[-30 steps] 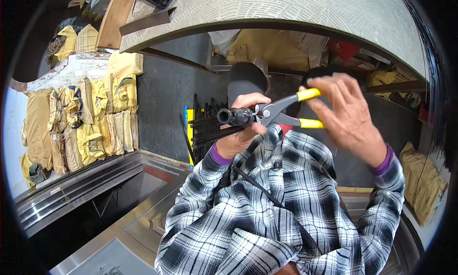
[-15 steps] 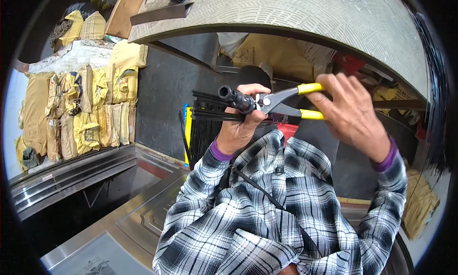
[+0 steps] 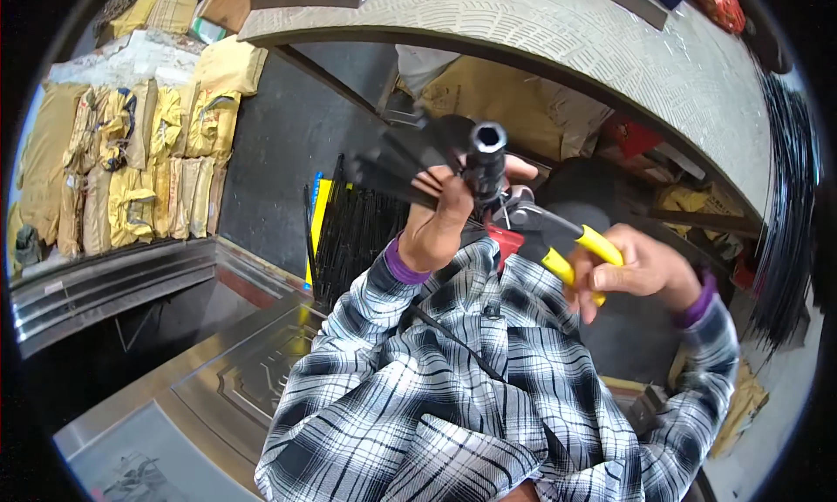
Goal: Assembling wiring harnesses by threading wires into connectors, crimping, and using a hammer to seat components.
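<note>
My left hand (image 3: 436, 227) is closed around a black ribbed tube (image 3: 486, 172), whose hollow end tips up toward me. Several thin black rods (image 3: 397, 169) fan out leftward from the same hand, blurred by motion. Yellow-handled pliers (image 3: 558, 227) are in my right hand (image 3: 641, 267), its fingers wrapped around the grips. The pliers' handles stand apart. The metal jaws lie against the lower end of the tube, beside my left fingers; what sits between them is too small to make out.
A bundle of black rods (image 3: 362, 232) lies beyond my left forearm, next to a yellow and blue strip (image 3: 316, 227). A patterned tabletop (image 3: 523, 23) curves across the far side. Paper-wrapped packages (image 3: 131, 171) are stacked at left. Long black strands (image 3: 785, 214) hang at right.
My right hand has come down, swinging the pliers' handles lower. The tube in my left hand has turned more upright and moved right. The rods have swung, and the whole view has shifted slightly.
</note>
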### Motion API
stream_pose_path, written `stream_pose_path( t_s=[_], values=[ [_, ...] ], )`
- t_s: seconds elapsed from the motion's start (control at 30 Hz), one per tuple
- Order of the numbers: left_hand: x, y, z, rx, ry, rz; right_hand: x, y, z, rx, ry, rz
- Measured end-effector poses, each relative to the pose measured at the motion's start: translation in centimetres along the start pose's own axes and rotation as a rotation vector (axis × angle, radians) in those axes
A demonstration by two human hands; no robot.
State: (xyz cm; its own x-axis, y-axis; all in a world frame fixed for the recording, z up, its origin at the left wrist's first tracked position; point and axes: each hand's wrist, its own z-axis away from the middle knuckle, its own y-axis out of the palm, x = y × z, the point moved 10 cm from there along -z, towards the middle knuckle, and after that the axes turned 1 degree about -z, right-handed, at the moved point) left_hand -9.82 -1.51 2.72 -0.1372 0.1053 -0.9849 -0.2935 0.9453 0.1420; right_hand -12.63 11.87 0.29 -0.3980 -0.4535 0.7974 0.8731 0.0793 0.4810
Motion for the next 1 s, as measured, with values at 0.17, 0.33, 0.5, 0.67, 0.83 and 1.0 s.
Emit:
stream_pose_path(
  t_s=[0.17,0.33,0.5,0.67,0.83,1.0],
  values=[
    [1.1,-0.7,-0.9,0.125,0.053,0.033,-3.0,3.3,-4.7,0.018,-0.329,-0.366],
    [0.5,-2.3,-0.7,-0.028,0.037,0.082,-2.2,2.9,-6.7,-0.168,-0.531,-0.397],
    [-0.3,-2.9,-0.2,-0.083,0.14,0.078,2.1,-1.9,-2.2,-0.477,-0.44,0.234],
    [-0.1,-2.6,0.6,-0.151,0.067,0.105,6.0,-0.9,-0.3,-0.482,-0.28,0.562],
    [0.0,-2.7,1.0,-0.133,0.084,0.175,7.0,-0.3,-0.5,-0.428,-0.269,0.831],
    [-0.4,-2.1,1.1,-0.118,0.068,0.013,6.5,-0.1,-1.4,-0.457,-0.371,0.927]
  ],
)
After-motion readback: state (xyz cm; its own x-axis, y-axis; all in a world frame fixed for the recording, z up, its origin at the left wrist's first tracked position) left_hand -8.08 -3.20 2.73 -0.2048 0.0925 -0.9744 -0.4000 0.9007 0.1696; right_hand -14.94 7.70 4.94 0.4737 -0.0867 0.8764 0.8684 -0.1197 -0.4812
